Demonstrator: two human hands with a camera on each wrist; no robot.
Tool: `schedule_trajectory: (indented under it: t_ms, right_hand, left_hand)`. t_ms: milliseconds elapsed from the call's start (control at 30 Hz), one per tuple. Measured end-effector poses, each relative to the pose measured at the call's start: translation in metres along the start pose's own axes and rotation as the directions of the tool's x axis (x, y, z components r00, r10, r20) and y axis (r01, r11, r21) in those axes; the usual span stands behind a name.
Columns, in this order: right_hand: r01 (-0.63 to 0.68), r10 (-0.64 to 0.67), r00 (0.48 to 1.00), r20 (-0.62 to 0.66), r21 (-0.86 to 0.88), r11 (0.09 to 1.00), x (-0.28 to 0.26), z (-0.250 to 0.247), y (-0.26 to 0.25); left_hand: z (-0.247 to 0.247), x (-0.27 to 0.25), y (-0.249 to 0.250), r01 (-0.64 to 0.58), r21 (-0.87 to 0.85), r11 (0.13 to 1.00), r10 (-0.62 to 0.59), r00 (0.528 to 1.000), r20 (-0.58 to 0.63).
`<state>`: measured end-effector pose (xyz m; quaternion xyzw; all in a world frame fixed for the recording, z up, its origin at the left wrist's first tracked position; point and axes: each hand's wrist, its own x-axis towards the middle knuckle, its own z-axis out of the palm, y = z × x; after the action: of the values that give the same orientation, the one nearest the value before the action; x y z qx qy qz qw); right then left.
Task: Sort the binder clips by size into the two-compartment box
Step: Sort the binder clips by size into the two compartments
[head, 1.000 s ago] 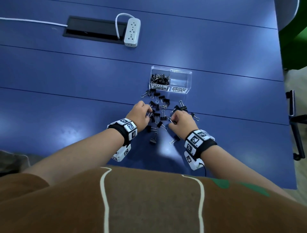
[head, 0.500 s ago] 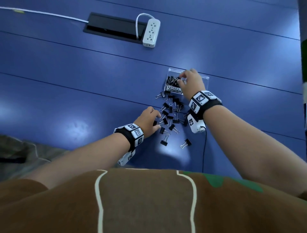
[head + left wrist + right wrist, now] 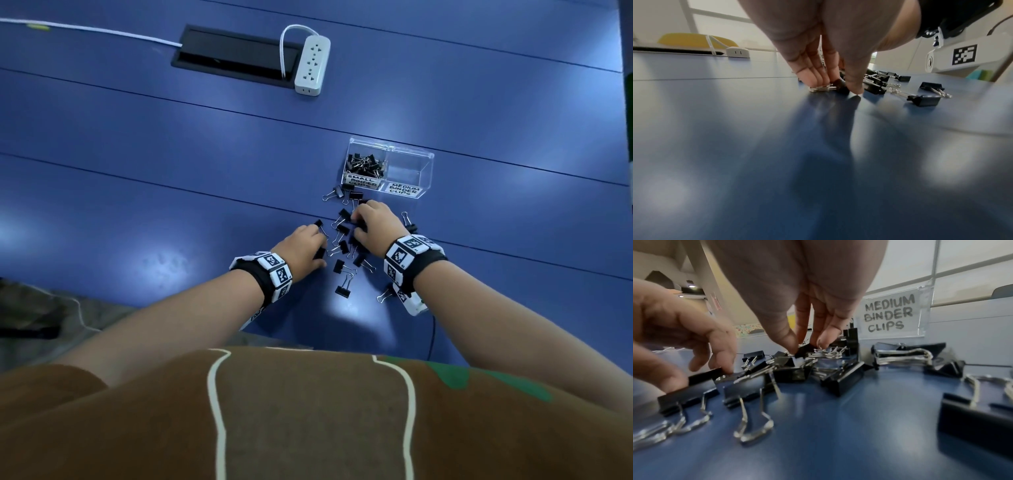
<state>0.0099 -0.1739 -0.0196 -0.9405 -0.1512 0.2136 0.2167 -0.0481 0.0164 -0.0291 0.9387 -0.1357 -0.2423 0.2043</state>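
Observation:
A clear two-compartment box (image 3: 424, 161) stands on the blue table. Its left half, labelled SMALL BINDER CLIPS, holds several small clips (image 3: 364, 162); the right half, labelled MEDIUM BINDER CLIPS (image 3: 890, 316), shows none. Black binder clips (image 3: 344, 267) lie scattered in front of the box. My left hand (image 3: 308, 245) is at the pile's left side; its thumb and fingers pinch a clip (image 3: 840, 86) lying on the table. My right hand (image 3: 363, 222) is over the pile's middle, and its thumb and forefinger pinch a small black clip (image 3: 804, 349).
A white power strip (image 3: 312, 65) and a black cable recess (image 3: 236, 56) sit far back on the table (image 3: 137, 171). The near table edge runs just below my wrists. A thin cable (image 3: 432, 335) hangs from my right wrist camera.
My right hand came back from the box's small compartment to the loose pile and pinched a clip. My left hand stayed at the pile's left side.

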Motion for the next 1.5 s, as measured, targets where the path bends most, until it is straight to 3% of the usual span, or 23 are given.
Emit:
schedule_trajectory:
  t_ms: [133,267,400,600,767,900,1067,1167,1233,1333,1433,1500]
  right_hand:
    - [0.059,-0.059,0.995,-0.080,0.003,0.998,-0.007,0.001,-0.009]
    - [0.147,-0.144,0.989,0.037,-0.087,0.985,-0.004,0.007,-0.023]
    - [0.148,-0.121,0.984,0.130,-0.224,0.963,0.000,0.009,-0.024]
    - [0.135,-0.096,0.982,0.161,-0.254,0.958,0.002,0.010,-0.017]
    - [0.086,-0.054,0.989,0.141,-0.234,0.968,0.000,0.012,-0.015]
    - [0.050,-0.040,0.996,0.076,-0.129,0.990,-0.004,0.016,-0.009]
    - [-0.006,0.014,0.993,0.119,-0.062,0.998,-0.006,0.006,-0.002]
    - [-0.113,0.115,0.993,-0.005,0.133,0.985,-0.010,-0.013,0.003]
    - [-0.185,0.240,0.964,-0.112,0.366,0.912,-0.010,-0.032,0.011]
    - [-0.188,0.395,0.887,-0.239,0.594,0.782,-0.001,-0.062,0.032]
    - [-0.165,0.485,0.832,-0.270,0.714,0.680,0.011,-0.086,0.048]
    - [-0.163,0.504,0.812,-0.295,0.714,0.681,0.019,-0.095,0.054]
  left_hand:
    - [-0.006,0.001,-0.004,0.024,-0.047,0.999,-0.029,0.993,-0.113]
    - [-0.024,0.010,-0.012,0.121,-0.168,0.978,-0.154,0.968,-0.198]
    - [-0.039,0.020,-0.013,0.121,-0.067,0.990,-0.129,0.982,-0.138]
    - [-0.032,0.032,-0.011,0.051,0.119,0.992,-0.055,0.998,0.025]
    - [-0.029,0.035,-0.011,0.045,0.106,0.993,-0.045,0.999,-0.002]
    - [-0.031,0.035,-0.008,0.039,0.082,0.996,-0.035,0.998,-0.057]
    - [-0.035,0.035,-0.006,0.036,0.033,0.999,-0.035,0.999,-0.017]
    - [-0.037,0.036,-0.006,0.064,0.002,0.998,-0.063,0.998,-0.023]
    - [-0.039,0.038,-0.006,0.074,-0.015,0.997,-0.075,0.996,-0.041]
    - [-0.043,0.042,-0.002,0.109,-0.028,0.994,-0.111,0.991,-0.078]
    - [-0.048,0.048,0.010,0.110,-0.073,0.991,-0.117,0.987,-0.110]
    - [-0.052,0.054,0.021,0.083,-0.162,0.983,-0.104,0.986,-0.130]
